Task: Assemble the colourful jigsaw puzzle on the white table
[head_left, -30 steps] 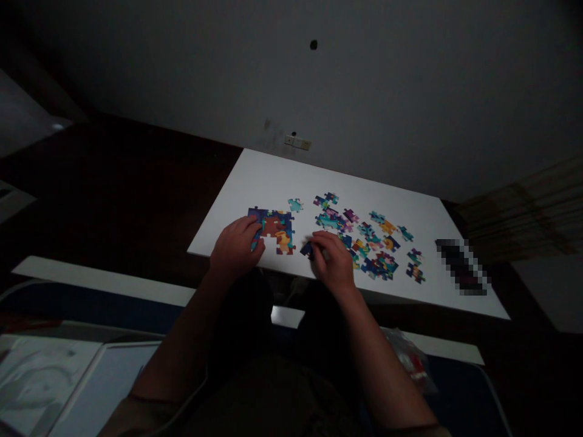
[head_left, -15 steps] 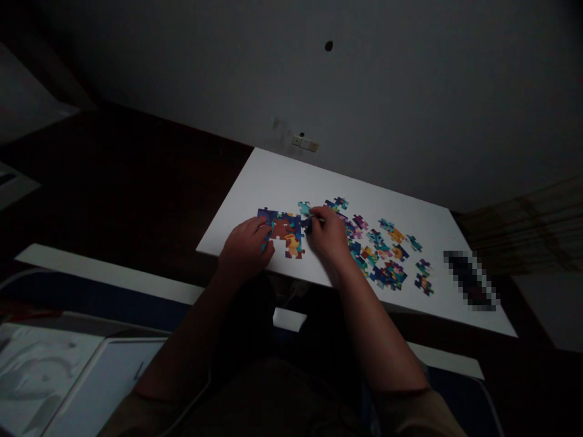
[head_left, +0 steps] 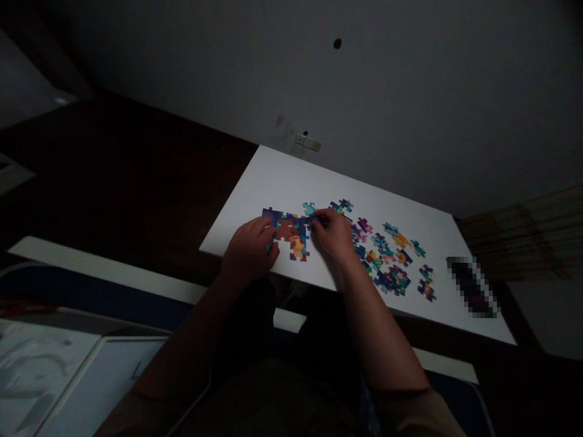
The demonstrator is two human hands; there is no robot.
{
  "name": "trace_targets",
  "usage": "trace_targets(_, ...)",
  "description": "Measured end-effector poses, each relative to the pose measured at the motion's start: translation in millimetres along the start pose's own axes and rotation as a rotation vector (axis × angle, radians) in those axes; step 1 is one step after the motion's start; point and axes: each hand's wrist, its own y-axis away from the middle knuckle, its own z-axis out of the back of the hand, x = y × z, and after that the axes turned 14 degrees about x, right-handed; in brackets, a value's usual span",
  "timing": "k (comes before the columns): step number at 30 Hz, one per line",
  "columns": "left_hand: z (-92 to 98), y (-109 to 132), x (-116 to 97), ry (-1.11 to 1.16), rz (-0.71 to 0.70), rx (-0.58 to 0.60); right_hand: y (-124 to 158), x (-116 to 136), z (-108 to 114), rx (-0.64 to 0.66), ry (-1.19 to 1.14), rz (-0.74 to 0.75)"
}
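My left hand (head_left: 250, 247) lies with its fingers stretched over the left side of a partly joined jigsaw puzzle (head_left: 286, 229), hiding some of it. A gap shows in the puzzle's lower left part. At its upper right edge, my right hand (head_left: 334, 235) pinches a dark blue puzzle piece (head_left: 314, 221) between thumb and fingers. That piece touches or nearly touches the joined section; I cannot tell whether it interlocks. A light teal puzzle piece (head_left: 308, 207) lies just beyond my right fingertips.
Loose puzzle pieces (head_left: 392, 279) are scattered right of my right hand on the white table (head_left: 282, 176). A pixelated dark object (head_left: 472, 287) lies near the table's right end. Behind stands a wall with a socket panel (head_left: 308, 142).
My right hand has brought the dark blue piece left, against or close to the joined puzzle's upper right edge. My left hand stays on the puzzle. The camera view has shifted slightly.
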Motion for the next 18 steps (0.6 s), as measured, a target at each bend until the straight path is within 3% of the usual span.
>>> trace_targets(18, 7.3, 0, -6, 0.058, 0.047, 0.047, -10, 7, 12, 0.069, 0.055, -0.085)
